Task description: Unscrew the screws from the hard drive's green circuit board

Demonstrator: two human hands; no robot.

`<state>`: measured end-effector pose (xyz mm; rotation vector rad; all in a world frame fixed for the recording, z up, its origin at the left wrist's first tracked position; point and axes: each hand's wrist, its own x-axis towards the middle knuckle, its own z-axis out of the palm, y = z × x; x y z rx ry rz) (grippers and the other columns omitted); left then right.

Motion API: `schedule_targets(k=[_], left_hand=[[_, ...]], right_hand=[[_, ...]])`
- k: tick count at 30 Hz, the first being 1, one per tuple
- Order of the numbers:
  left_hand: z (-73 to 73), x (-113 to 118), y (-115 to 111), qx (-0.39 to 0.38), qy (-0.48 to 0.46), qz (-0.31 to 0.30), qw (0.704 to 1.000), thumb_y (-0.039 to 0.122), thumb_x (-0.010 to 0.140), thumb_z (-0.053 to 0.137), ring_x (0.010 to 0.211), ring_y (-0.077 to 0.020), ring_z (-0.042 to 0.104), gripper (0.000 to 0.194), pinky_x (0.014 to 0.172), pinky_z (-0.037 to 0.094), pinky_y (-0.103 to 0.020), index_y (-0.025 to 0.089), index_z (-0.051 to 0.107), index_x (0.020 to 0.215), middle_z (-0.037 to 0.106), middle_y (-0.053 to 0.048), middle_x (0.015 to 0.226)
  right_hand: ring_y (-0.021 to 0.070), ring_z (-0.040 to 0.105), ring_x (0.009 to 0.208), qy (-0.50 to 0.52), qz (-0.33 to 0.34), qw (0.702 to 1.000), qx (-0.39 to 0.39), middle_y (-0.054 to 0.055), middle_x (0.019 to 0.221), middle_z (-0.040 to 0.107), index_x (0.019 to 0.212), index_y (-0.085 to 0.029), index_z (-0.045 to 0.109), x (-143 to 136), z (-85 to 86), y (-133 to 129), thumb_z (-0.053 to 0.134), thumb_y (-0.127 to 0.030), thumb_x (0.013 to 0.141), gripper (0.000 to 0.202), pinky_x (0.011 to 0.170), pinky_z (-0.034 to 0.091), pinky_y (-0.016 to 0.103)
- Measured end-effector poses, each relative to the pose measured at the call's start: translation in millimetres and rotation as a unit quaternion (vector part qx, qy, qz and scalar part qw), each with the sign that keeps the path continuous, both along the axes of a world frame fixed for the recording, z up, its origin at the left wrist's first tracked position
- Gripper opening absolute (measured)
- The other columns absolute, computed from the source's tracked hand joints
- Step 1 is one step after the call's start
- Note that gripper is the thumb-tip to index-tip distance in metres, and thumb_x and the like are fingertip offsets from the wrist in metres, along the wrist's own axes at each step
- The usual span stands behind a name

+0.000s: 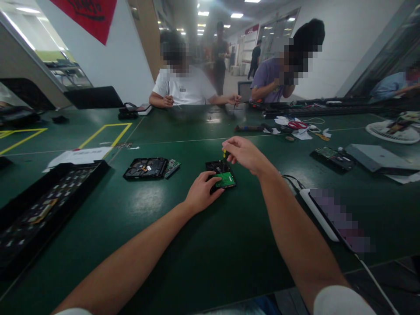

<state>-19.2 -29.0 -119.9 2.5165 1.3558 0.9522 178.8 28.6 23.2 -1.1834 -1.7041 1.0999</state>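
Note:
A hard drive [214,166] with a green circuit board [225,180] facing up lies on the green table in front of me. My left hand [202,190] holds it at its left and near side, fingertips resting on the board and thumb along the near edge. Above it, my right hand [244,153] is closed around a small screwdriver [225,155] with a yellow and black handle. The screwdriver stands upright, its shaft pointing down to the board; whether the tip sits in a screw is too small to tell. Another hard drive [146,168] and a loose circuit board [172,168] lie to the left.
A long black tray [49,210] with small parts stands at left. On the right are a phone [337,218] with a cable, another drive [333,158], a grey metal box [382,158] and a white round tray [393,132]. Two people work across the table [170,245].

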Motion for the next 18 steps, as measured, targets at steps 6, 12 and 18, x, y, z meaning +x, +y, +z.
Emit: schedule_targets(k=[6, 12, 18], left_hand=[[-0.7, -0.3, 0.2, -0.003, 0.003, 0.005, 1.000, 0.041, 0.096, 0.071, 0.133, -0.0329, 0.057, 0.038, 0.111, 0.053, -0.055, 0.025, 0.068, 0.130, 0.059, -0.014, 0.141], [0.4, -0.6, -0.1, 0.001, 0.007, 0.002, 1.000, 0.042, 0.097, 0.070, 0.133, -0.0328, 0.057, 0.039, 0.112, 0.053, -0.054, 0.023, 0.068, 0.131, 0.059, -0.015, 0.141], [-1.7, 0.2, 1.3, 0.009, 0.002, 0.000, 1.000, 0.038, 0.095, 0.073, 0.132, -0.0328, 0.058, 0.039, 0.112, 0.053, -0.054, 0.023, 0.069, 0.130, 0.059, -0.014, 0.140]], right_hand=[[0.0097, 0.059, 0.058, -0.029, -0.008, 0.999, 0.027, 0.003, 0.089, 0.074, 0.096, -0.021, 0.060, 3.2, 0.1, -2.1, 0.069, -0.037, 0.097, 0.019, 0.046, 0.043, 0.020], [0.0105, 0.061, 0.056, -0.019, 0.023, 0.999, 0.026, 0.000, 0.079, 0.066, 0.096, -0.022, 0.063, 3.0, 3.2, -4.4, 0.065, -0.031, 0.099, 0.011, 0.044, 0.043, 0.020], [0.0083, 0.059, 0.060, -0.012, 0.044, 0.999, 0.021, 0.002, 0.088, 0.070, 0.098, -0.020, 0.070, 3.6, 3.7, -2.0, 0.062, -0.033, 0.101, 0.015, 0.050, 0.047, 0.018]])
